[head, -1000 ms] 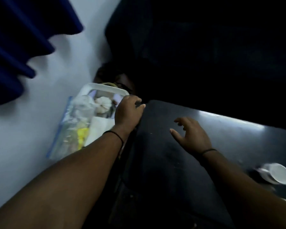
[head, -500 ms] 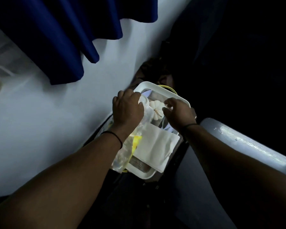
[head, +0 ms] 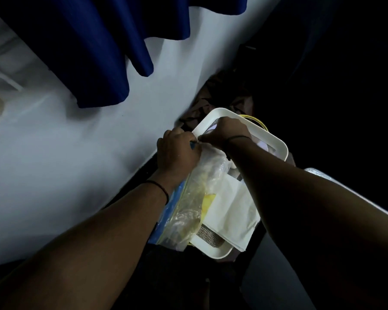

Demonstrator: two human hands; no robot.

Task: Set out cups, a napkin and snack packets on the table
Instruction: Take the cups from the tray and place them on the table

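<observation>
A white tray [head: 276, 142] sits low beside the wall, left of the table. In it lies a clear zip bag [head: 197, 198] with yellow and pale contents, and a folded white napkin [head: 231, 211] next to it. My left hand [head: 177, 151] pinches the bag's top edge at its blue zip. My right hand [head: 229, 130] pinches the same edge from the other side, the fingertips of both hands nearly touching. What lies under the hands in the tray's far end is hidden.
A pale wall [head: 76, 153] runs along the left, with a dark blue curtain [head: 99, 41] hanging above. The table's edge [head: 345, 198] shows at the right under my right forearm. Dark brown cloth [head: 213, 101] lies beyond the tray.
My right hand left the table and came over to the tray. Both hands have closed in on the bag's top edge. The view has swung left toward the wall.
</observation>
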